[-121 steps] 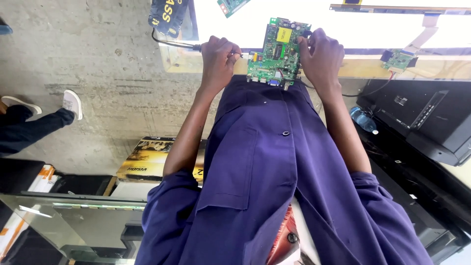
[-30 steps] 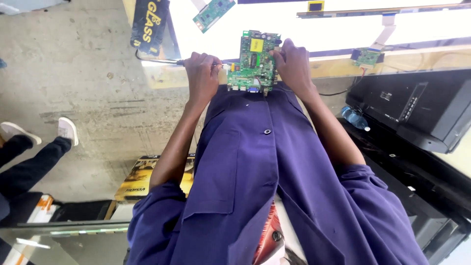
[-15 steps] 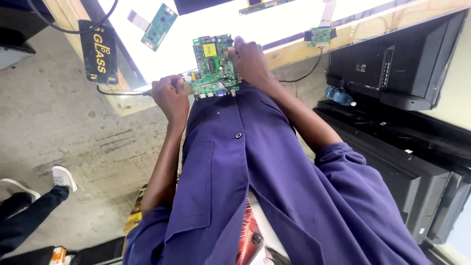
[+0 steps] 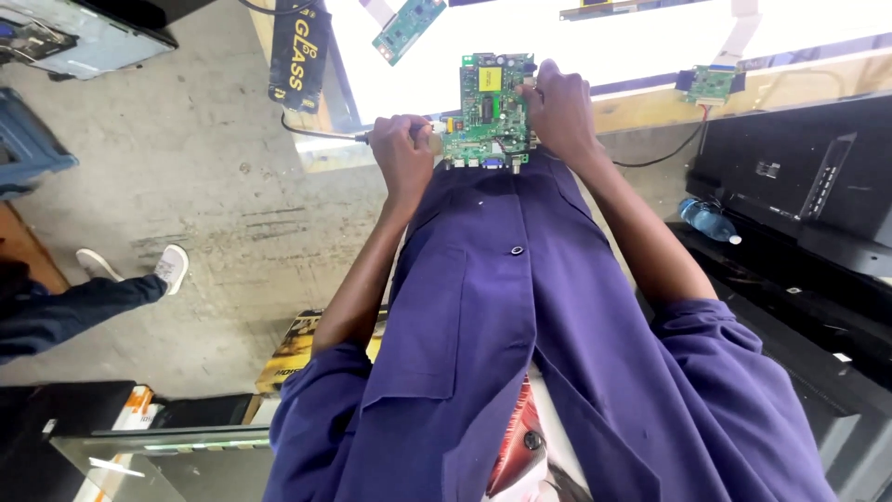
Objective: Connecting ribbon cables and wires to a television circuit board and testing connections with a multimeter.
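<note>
At the table's (image 4: 650, 102) near edge, a green circuit board (image 4: 488, 112) lies just beyond the person's purple coat (image 4: 520, 307). Left hand (image 4: 404, 158) is clenched around a thin tool (image 4: 432, 139) whose tip meets the board's left edge; a dark cable (image 4: 316, 135) trails away from that hand toward the left. Right hand (image 4: 557, 112) rests on the board's right side, fingers (image 4: 539, 84) curled over its edge and pressing it, so the board sits between both hands. A yellow part shows near the board's top.

Further back on the bright table lie two smaller green boards, one (image 4: 407, 26) up left and one (image 4: 711, 84) to the right with a flat white ribbon rising from it and a black wire running down from it. A black-and-yellow packet (image 4: 299, 51) hangs at the table's left end. To the right stand black flat screens (image 4: 808, 177), with a plastic bottle (image 4: 708, 221) lying just beside them. On the concrete floor (image 4: 186, 204) at left, another person's leg in dark trousers ends in a white shoe (image 4: 167, 265). A yellow box (image 4: 297, 349) lies on the floor near the coat.
</note>
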